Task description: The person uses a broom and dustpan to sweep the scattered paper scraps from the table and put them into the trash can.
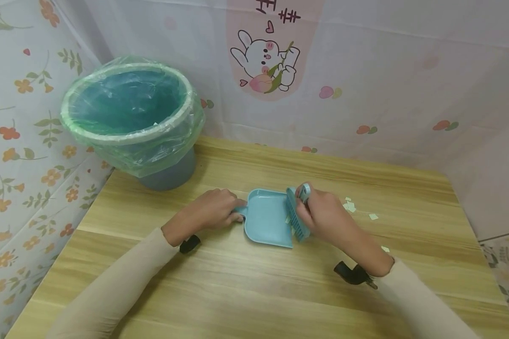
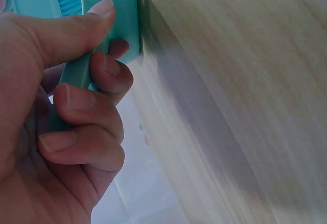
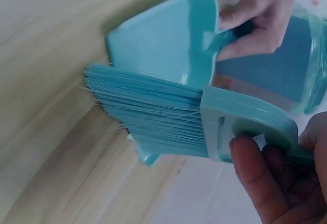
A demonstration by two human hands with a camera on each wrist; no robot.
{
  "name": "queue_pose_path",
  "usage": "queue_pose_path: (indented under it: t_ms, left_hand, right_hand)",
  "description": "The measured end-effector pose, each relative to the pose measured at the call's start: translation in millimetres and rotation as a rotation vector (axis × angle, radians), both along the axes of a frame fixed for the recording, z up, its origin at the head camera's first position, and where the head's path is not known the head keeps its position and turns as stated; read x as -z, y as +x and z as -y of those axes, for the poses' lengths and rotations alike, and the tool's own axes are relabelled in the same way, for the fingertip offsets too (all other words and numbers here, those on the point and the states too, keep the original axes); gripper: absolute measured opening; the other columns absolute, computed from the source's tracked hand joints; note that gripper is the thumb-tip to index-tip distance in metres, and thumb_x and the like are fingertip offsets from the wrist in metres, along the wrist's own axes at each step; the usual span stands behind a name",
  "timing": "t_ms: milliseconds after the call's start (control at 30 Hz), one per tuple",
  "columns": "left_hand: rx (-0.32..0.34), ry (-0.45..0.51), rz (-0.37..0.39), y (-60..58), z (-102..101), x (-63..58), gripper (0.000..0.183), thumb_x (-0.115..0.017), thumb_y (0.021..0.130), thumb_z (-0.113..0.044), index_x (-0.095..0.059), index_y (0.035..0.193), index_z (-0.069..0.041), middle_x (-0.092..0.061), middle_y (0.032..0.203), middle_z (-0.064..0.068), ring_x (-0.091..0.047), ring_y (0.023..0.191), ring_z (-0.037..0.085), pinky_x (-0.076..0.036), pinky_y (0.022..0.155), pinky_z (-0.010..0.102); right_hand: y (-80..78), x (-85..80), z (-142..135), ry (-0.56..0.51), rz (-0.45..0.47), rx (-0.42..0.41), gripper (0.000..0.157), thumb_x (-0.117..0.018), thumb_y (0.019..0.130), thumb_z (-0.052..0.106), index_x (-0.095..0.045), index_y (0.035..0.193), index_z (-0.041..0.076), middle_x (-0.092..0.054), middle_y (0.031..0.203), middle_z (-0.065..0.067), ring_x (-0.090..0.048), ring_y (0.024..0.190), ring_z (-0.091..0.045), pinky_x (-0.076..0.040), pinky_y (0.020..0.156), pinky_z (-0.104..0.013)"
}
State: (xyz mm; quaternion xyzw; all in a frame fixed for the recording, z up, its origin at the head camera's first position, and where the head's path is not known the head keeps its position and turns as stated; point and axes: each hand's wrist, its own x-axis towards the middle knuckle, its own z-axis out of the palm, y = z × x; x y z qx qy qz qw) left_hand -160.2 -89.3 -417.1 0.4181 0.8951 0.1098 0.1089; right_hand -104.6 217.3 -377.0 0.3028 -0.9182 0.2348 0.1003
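A light blue dustpan point(image 1: 268, 217) lies on the wooden table, its wide mouth facing right. My left hand point(image 1: 217, 208) grips its short handle, the thumb on top and fingers curled beneath, as the left wrist view shows. My right hand point(image 1: 327, 215) holds a matching blue hand brush point(image 3: 153, 112) by its handle. The bristles stand over the dustpan's front lip, overlapping it in the head view. Small pale paper scraps point(image 1: 350, 206) lie on the table to the right of the right hand, and a few bits show at the dustpan's mouth beside the bristles.
A grey-blue trash bin point(image 1: 169, 172) with a green plastic liner point(image 1: 161, 150) stands at the table's back left. A printed curtain point(image 1: 377, 84) hangs along the back edge. Another scrap point(image 1: 385, 248) lies by the right forearm. Wood tabletop point(image 1: 254, 292) extends in front of the dustpan.
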Motion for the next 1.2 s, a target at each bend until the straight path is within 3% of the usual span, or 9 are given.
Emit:
queue_pose_path:
  t_ms: [233,467,600,767,1000,1200]
  left_hand:
    - [-0.006,-0.007,0.009,-0.1,-1.1,-0.6,0.029,-0.078,0.106,-0.026,-0.079,0.127,-0.007,-0.073,0.095,0.002,-0.067,0.084,0.017,-0.060,0.081,0.042]
    - [-0.005,-0.012,0.001,0.7,-0.3,-0.1,0.032,-0.078,0.105,-0.027,-0.078,0.130,-0.006,-0.075,0.097,0.005,-0.070,0.087,0.019,-0.061,0.083,0.043]
    - [0.005,-0.010,-0.009,1.4,0.3,-1.4,0.032,-0.078,0.105,-0.028,-0.078,0.129,-0.006,-0.074,0.094,0.004,-0.068,0.084,0.018,-0.061,0.081,0.042]
    - [0.014,-0.007,-0.021,0.8,0.3,-2.8,0.030,-0.079,0.105,-0.027,-0.078,0.126,-0.006,-0.069,0.088,0.002,-0.062,0.078,0.015,-0.058,0.077,0.040]
    - [0.011,-0.008,-0.006,0.5,-0.4,-2.4,0.033,-0.078,0.105,-0.027,-0.078,0.131,-0.005,-0.074,0.096,0.004,-0.065,0.083,0.015,-0.060,0.081,0.041]
    - [0.009,-0.005,-0.002,1.5,-0.8,-2.1,0.032,-0.078,0.105,-0.026,-0.078,0.129,-0.005,-0.074,0.096,0.004,-0.066,0.083,0.016,-0.060,0.082,0.041]
  right_hand:
    - [0.0,-10.2,7.0,-0.036,0.035,0.048,0.018,-0.050,0.106,0.008,-0.064,0.110,-0.003,-0.043,0.065,0.005,-0.039,0.055,-0.008,-0.035,0.050,-0.028]
    - [5.3,-21.4,-12.2,0.000,0.038,0.145,0.020,-0.049,0.104,0.009,-0.064,0.106,-0.005,-0.043,0.062,0.005,-0.046,0.054,-0.010,-0.036,0.049,-0.028]
    - [12.2,-14.9,-19.9,0.008,-0.047,0.124,0.008,-0.050,0.100,0.004,-0.055,0.095,0.002,-0.034,0.061,0.009,-0.036,0.052,-0.006,-0.031,0.048,-0.025]
    - [18.6,-0.7,-13.2,-0.002,-0.121,0.133,0.009,-0.050,0.096,0.003,-0.046,0.089,0.008,-0.030,0.061,0.011,-0.025,0.053,-0.001,-0.023,0.047,-0.022]
    - [10.4,10.6,10.3,-0.074,-0.151,0.146,0.005,-0.052,0.093,0.001,-0.047,0.094,0.005,-0.039,0.064,0.005,-0.032,0.051,-0.005,-0.029,0.044,-0.023]
    - [-1.9,8.5,24.3,-0.071,-0.124,0.115,0.005,-0.054,0.098,0.004,-0.053,0.099,-0.001,-0.045,0.064,0.002,-0.039,0.051,-0.007,-0.035,0.045,-0.026]
